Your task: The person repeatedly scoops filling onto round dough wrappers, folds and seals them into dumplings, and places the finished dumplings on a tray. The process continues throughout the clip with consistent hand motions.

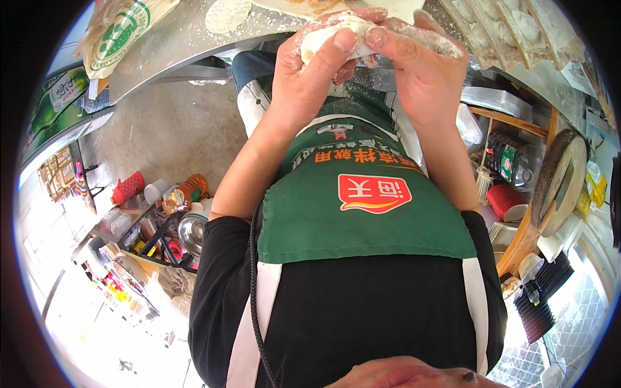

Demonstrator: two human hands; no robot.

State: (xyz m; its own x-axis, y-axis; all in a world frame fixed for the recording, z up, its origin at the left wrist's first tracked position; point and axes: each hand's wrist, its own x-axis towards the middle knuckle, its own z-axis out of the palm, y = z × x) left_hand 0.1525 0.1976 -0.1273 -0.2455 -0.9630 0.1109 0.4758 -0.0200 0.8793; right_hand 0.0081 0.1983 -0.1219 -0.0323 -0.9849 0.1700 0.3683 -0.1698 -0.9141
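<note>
Over the near edge of the metal worktop (187, 35), my two floury hands hold a soft white piece of dough (328, 37). My left hand (304, 71) wraps round its left side, the thumb lying on top. From the other side, my right hand (420, 64) pinches the dough's right end between thumb and fingers. My palms partly hide the dough, so whether it has a filling does not show. A flat round dough wrapper (228, 14) lies on the worktop beyond my left hand, dusted with flour.
Floury dough pieces sit in rows between wooden slats (530, 32) at the far right. A printed plastic bag (123, 32) lies at the far left. Below, shelves hold red cups (506, 202) on the right; a metal bowl (191, 233) stands lower left.
</note>
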